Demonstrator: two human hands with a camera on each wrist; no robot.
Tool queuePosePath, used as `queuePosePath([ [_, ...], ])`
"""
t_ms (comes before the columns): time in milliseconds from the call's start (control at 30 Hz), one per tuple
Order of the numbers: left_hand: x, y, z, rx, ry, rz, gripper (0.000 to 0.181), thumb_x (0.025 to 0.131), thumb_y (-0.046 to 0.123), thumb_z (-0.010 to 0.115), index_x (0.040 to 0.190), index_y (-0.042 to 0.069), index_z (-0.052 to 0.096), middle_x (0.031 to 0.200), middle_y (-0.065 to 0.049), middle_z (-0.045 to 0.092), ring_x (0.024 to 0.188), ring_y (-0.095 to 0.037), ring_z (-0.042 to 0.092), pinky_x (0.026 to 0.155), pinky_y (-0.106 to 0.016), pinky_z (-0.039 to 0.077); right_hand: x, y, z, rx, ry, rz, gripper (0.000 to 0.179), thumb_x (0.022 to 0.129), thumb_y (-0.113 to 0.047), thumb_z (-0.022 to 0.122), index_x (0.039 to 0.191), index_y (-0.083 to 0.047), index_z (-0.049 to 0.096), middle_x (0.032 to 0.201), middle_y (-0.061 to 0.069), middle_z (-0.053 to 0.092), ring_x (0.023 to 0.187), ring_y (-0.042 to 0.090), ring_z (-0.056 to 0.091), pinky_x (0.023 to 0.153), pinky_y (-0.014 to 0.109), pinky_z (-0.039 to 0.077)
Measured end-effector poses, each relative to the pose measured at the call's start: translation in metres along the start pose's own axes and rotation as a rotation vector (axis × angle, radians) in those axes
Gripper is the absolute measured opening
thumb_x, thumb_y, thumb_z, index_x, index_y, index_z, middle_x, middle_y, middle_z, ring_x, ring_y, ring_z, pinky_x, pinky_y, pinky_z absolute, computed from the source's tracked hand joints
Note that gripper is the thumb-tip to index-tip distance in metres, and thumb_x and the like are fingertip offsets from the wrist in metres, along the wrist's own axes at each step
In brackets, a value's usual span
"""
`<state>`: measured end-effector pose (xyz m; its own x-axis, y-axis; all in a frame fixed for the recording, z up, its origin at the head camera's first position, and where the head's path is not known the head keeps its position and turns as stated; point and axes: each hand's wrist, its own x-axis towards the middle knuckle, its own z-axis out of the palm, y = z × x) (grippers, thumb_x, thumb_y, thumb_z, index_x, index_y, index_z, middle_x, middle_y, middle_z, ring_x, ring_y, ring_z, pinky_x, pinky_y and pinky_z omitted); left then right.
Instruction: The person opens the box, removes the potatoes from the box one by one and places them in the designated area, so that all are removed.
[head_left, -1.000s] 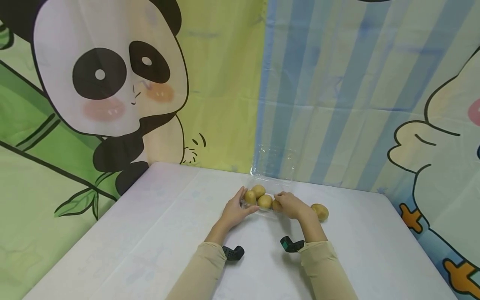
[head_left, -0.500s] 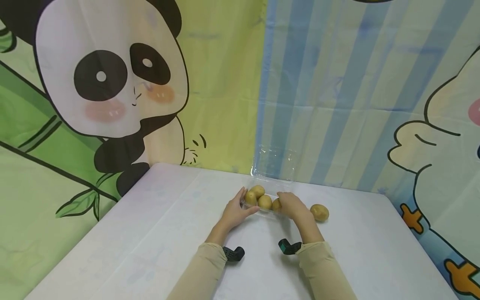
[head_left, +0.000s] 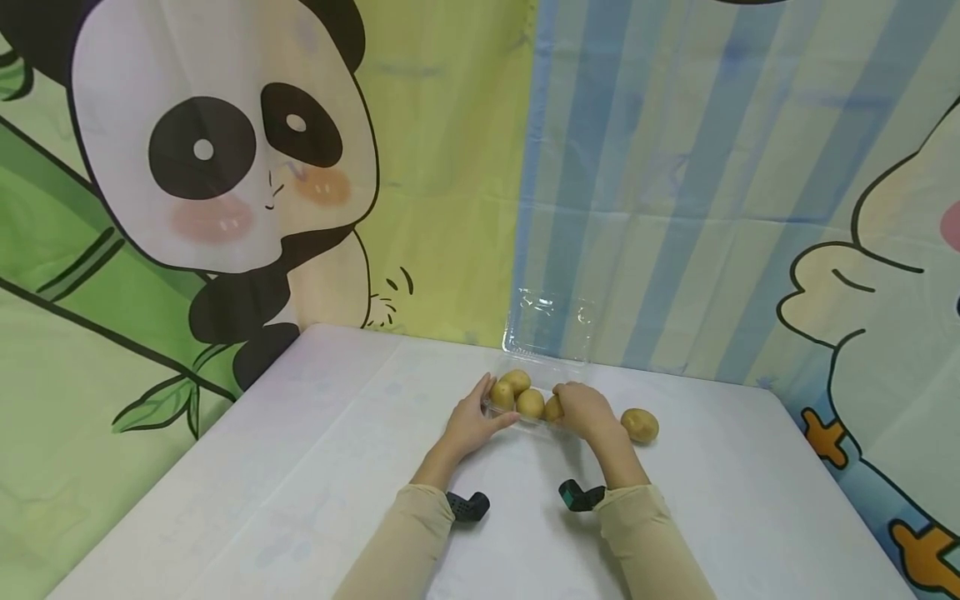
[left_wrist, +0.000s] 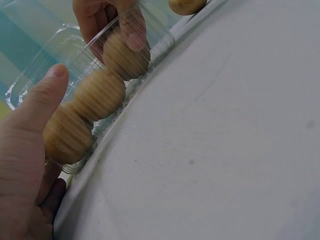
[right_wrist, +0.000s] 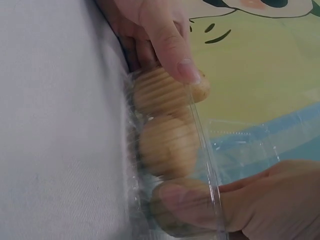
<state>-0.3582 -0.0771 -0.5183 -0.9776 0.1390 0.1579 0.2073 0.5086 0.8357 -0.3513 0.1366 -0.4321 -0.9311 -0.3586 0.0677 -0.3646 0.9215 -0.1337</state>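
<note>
On the white counter [head_left: 315,517], left grip [head_left: 471,421] clasps the left end of a clear plastic container [left_wrist: 160,37], likely to steady it, while right grip [head_left: 588,411] pinches the rightmost potato [head_left: 552,409] inside, beside three more potatoes [head_left: 530,404] (a fifth potato [head_left: 640,425] outside, to the right).

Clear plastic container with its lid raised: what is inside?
Four oval yellow-brown potatoes show inside in the head view. The right hand grips the rightmost one and hides part of it; anything behind that hand or beneath the potatoes cannot be seen.
</note>
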Motion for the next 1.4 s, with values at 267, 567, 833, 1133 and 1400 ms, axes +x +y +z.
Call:
queuePosePath([
  [267,0.000,0.000,0.000,-0.009,-0.004,0.019,0.106,0.074,0.065,0.068,0.153,0.016,0.017,0.153,0.000,0.034,0.142,-0.024,0.032,0.117,-0.042,0.028,-0.001,0.006,0.003,0.024,0.019,0.027,0.062,0.075,-0.029,0.080,0.125,0.001,0.059,0.119,0.018,0.060,0.102,0.033,0.061,0.088,0.047,0.052],
  [567,-0.001,0.002,-0.002,-0.004,0.000,0.027,0.107,0.072,0.068,0.066,0.153,0.015,0.018,0.153,0.000,0.034,0.143,-0.024,0.030,0.118,-0.043,0.026,0.003,0.017,0.014,0.220,0.083,0.035,0.070,0.074,-0.028,0.082,0.131,0.000,0.054,0.124,0.017,0.050,0.107,0.034,0.058,0.094,0.048,0.050],
  [833,-0.002,0.002,-0.002,-0.014,0.002,0.025,0.107,0.073,0.066,0.068,0.153,0.015,0.018,0.153,-0.002,0.036,0.142,-0.025,0.032,0.117,-0.044,0.027,0.003,0.024,0.019,0.347,0.125,0.009,0.067,0.075,-0.027,0.081,0.129,-0.001,0.052,0.130,0.019,0.049,0.111,0.035,0.056,0.093,0.049,0.051],
  [1133,-0.003,0.003,-0.002,-0.019,0.000,0.026,0.106,0.074,0.064,0.068,0.153,0.014,0.019,0.153,-0.004,0.036,0.142,-0.026,0.032,0.117,-0.044,0.027,0.002,0.032,0.028,0.443,0.190,-0.025,0.071,0.073,-0.031,0.082,0.132,-0.004,0.052,0.132,0.016,0.056,0.116,0.034,0.056,0.093,0.048,0.051],
  [1400,-0.002,0.001,-0.002,-0.024,-0.003,0.031,0.108,0.072,0.068,0.067,0.153,0.014,0.018,0.153,-0.004,0.035,0.142,-0.026,0.032,0.117,-0.044,0.028,0.001,0.037,0.033,0.497,0.241,-0.056,0.076,0.072,-0.033,0.083,0.134,-0.004,0.051,0.131,0.016,0.057,0.116,0.033,0.057,0.094,0.048,0.051],
])
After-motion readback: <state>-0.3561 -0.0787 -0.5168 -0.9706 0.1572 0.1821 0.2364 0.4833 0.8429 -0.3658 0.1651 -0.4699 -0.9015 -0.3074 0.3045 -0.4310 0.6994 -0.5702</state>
